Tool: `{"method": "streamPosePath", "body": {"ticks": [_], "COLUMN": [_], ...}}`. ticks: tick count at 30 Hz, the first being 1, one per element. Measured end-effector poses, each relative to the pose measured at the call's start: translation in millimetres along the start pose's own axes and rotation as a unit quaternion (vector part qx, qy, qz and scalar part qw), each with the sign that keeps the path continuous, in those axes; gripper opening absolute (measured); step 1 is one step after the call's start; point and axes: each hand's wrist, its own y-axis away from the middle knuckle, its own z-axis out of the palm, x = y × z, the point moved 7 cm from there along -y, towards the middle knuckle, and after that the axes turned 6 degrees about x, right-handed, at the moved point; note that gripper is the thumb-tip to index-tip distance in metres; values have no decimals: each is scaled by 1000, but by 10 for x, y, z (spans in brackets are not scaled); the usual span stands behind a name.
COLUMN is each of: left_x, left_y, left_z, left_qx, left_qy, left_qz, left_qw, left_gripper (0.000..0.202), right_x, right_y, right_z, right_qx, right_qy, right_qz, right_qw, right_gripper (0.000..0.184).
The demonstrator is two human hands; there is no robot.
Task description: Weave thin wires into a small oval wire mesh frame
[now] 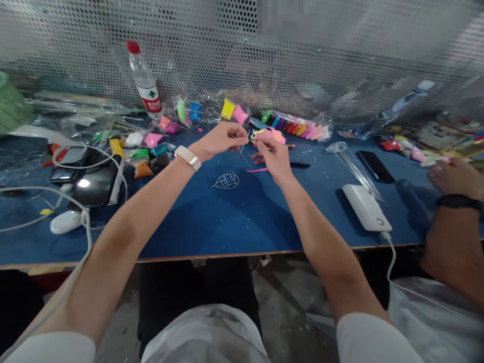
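Note:
My right hand [275,159] is closed around a small pink and yellow clay figure [269,135] with a round eye at its left end. My left hand [229,137] is just left of the figure, thumb and fingertips pinched together; what they hold, if anything, is too small to make out. Thin pale wires or sticks [243,157] lie below the fingertips. Nearer to me on the blue table is a leaf-shaped wire mesh [227,181]. A thin pink tool [257,170] and a dark flat blade-like piece [300,165] lie beside my right hand.
Coloured clay packets [142,169] and a water bottle [147,83] stand left and behind, before a perforated metal screen [189,55]. A white power bank [366,207] and a phone [375,166] lie right, near another person's hand [456,177]. White cables [88,237] cross the left side.

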Motion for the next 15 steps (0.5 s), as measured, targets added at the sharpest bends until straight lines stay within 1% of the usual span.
{"method": "streamPosePath", "body": {"ticks": [2,4,7,9,10,12,15], "left_x": [52,119,200,213,200,131,-16], "left_y": [-16,-22,-13,14,36,109,313], "left_z": [-2,20,67,81,79,67,63], "left_qx": [24,32,26,25,27,23,-21], "left_qy": [6,2,-31,-60,-76,-113,-193], "left_qz": [34,68,108,120,119,95,45], "left_qw": [999,997,993,991,990,989,980], "left_gripper": [13,12,16,15,13,9,15], "right_x": [-59,-134,-218,-228,-224,-212,-192], "right_y": [36,90,152,166,167,161,149], "right_z": [74,157,222,233,231,211,161], "right_qx": [-39,-81,-105,-113,-116,-116,-97], "right_qy": [-3,-6,-20,-20,-11,24,101], "right_qz": [-8,-22,-46,-55,-60,-74,-94], "right_qw": [999,996,993,992,991,990,986], "right_gripper": [73,70,64,62,60,54,36]}}
